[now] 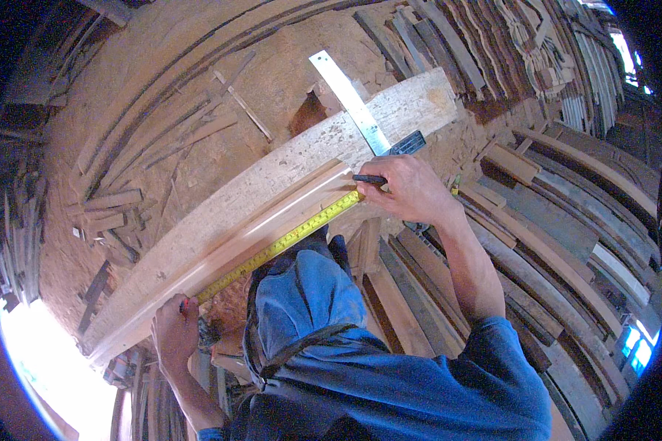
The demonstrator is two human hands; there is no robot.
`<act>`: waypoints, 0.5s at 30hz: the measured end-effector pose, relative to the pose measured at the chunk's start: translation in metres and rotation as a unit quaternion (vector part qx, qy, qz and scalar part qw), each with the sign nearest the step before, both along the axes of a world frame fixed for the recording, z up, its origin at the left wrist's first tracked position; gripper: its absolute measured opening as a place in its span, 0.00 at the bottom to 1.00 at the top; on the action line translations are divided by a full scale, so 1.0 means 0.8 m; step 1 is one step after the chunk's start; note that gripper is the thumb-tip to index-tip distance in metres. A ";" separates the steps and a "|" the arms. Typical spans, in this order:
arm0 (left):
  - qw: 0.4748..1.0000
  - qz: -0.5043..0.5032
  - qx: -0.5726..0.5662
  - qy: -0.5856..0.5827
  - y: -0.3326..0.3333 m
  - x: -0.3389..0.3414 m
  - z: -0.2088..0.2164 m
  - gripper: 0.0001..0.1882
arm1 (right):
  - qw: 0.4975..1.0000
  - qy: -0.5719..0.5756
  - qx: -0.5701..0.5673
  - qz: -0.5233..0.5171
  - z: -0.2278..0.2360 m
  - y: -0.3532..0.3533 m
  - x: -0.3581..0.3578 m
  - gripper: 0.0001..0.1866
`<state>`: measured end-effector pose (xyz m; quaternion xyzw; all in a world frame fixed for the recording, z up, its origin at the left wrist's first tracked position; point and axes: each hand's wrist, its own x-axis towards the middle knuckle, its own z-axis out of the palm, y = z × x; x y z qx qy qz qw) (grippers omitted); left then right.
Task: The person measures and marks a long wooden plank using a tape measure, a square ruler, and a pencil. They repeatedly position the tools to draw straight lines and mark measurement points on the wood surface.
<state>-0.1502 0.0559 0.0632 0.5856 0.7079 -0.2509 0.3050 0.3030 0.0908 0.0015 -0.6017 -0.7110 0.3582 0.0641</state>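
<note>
A yellow tape measure [279,244] is stretched along the near edge of a planed wooden piece [257,228]. My left hand [176,331] is closed on the tape's left end, where a bit of red shows between the fingers; the rest of what it grips is hidden. At the other end, my right hand [415,187] pinches a black pen [369,179], its tip pointing left over the wood's end, beside the tape. Just beyond that hand, a metal try square [351,103] with a black handle [408,142] lies across the long pale plank [272,165] under the work.
Stacked boards [566,213] fill the right side, and more timber [449,44] lies at the far right. Loose strips and offcuts [191,140] are scattered on the brown dusty ground [287,81] beyond the plank. Scrap sticks [15,235] pile up at the left.
</note>
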 end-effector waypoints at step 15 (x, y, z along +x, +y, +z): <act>0.999 0.015 0.006 -0.029 -0.003 -0.008 0.003 0.16 | 0.999 -0.039 -0.006 -0.013 0.011 0.000 -0.010 0.10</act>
